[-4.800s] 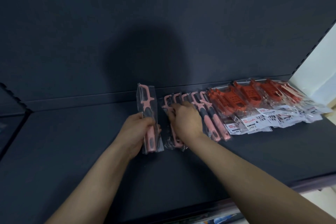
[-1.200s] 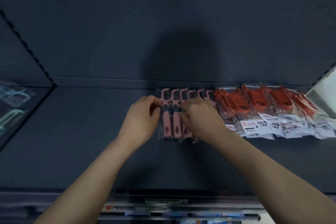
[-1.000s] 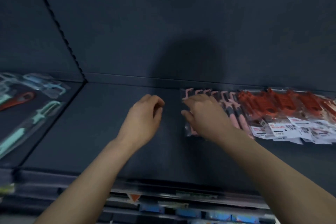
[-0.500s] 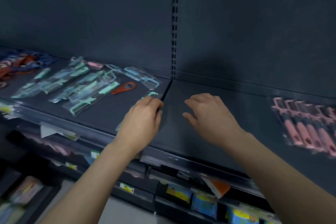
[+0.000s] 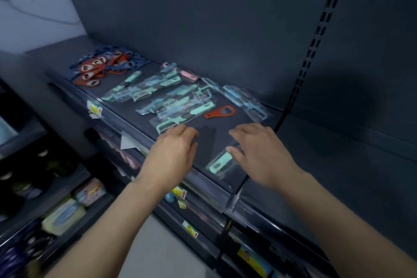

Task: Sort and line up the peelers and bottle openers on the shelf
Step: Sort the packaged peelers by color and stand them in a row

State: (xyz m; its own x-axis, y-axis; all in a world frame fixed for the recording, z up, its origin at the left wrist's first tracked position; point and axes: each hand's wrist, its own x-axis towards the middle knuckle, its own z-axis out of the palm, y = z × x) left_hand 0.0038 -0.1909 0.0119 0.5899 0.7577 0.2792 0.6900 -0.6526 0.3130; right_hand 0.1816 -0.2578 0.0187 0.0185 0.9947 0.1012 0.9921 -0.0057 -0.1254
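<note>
Dark shop shelf (image 5: 327, 160), bit blurry. Nothing is gripped: fingers of the left hand (image 5: 172, 158) are loosely curled, those of the right hand (image 5: 259, 153) are spread over a bagged mint peeler (image 5: 220, 163) at the front edge. Behind it, loose mint peelers (image 5: 176, 99) are scattered, an orange bottle opener (image 5: 220, 112) beside them

Heap of bottle openers (image 5: 99, 69) far left on the shelf (image 5: 316, 165), peelers (image 5: 169, 97) scattered right of it, lone opener (image 5: 220, 111) just right of those, single peeler (image 5: 220, 162) at the near edge.

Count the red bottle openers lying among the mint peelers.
1. The red bottle opener lies flat at the heap's right edge, beyond the right hand. More may be hidden under the mint peelers.
</note>
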